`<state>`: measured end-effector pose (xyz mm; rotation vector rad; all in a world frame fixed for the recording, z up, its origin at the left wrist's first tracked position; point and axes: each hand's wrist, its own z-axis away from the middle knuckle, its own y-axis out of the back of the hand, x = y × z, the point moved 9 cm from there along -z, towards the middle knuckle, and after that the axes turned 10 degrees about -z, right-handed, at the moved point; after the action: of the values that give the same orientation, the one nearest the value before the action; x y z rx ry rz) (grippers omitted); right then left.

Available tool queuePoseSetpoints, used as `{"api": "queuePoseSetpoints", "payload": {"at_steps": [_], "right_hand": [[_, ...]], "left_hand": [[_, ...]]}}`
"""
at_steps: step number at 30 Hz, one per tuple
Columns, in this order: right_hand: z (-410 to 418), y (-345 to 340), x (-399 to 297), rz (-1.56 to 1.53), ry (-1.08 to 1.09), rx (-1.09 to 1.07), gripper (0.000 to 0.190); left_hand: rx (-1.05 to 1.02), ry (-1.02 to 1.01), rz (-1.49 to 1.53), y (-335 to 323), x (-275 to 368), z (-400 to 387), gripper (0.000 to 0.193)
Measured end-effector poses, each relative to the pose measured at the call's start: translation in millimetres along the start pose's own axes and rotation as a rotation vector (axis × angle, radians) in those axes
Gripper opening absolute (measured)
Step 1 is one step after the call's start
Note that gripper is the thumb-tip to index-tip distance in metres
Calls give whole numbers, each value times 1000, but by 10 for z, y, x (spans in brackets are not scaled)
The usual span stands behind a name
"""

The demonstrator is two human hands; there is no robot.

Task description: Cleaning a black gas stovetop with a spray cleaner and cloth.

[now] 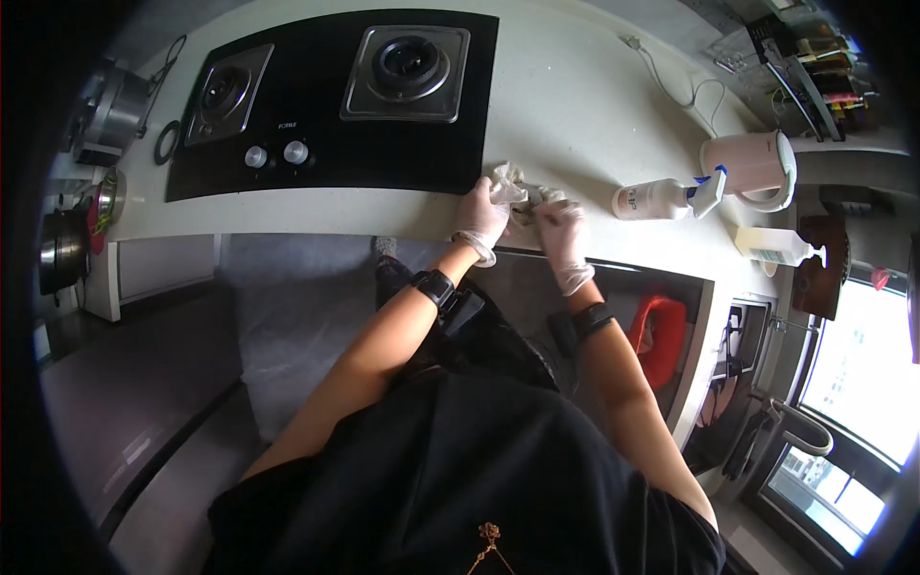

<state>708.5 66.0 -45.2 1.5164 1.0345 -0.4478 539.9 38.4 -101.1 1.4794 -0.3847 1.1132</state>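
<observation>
A crumpled, pale cloth (509, 183) is bunched between my hands over the front edge of the white countertop (575, 93). My left hand (483, 213), in a thin translucent glove, grips the cloth's left part beside the right front corner of the black gas hob (316, 136). On the cloth's right side, my gloved right hand (564, 233) is closed around another bunch of it. Dark smudges show on the cloth between the two hands. To the right of my right hand, a white spray bottle (650, 200) with a blue and white trigger head stands on the counter.
Farther right are a pink electric kettle (740, 162) and a pump bottle (773, 246) of pale liquid. A white cord (672, 90) lies at the back right. Below the counter edge hangs or stands a red container (660, 341). Metal pots (115, 108) sit at the far left.
</observation>
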Motion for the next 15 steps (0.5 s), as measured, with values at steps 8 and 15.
{"api": "queuePoseSetpoints", "payload": {"at_steps": [8,15], "right_hand": [[57,-90,-71,-14,67,-77,10],[50,-234,-313,-20,36,-141,12]], "left_hand": [[-42,17,33,115,143,36,21],[-12,0,26,-84,-137,-53,21]]}}
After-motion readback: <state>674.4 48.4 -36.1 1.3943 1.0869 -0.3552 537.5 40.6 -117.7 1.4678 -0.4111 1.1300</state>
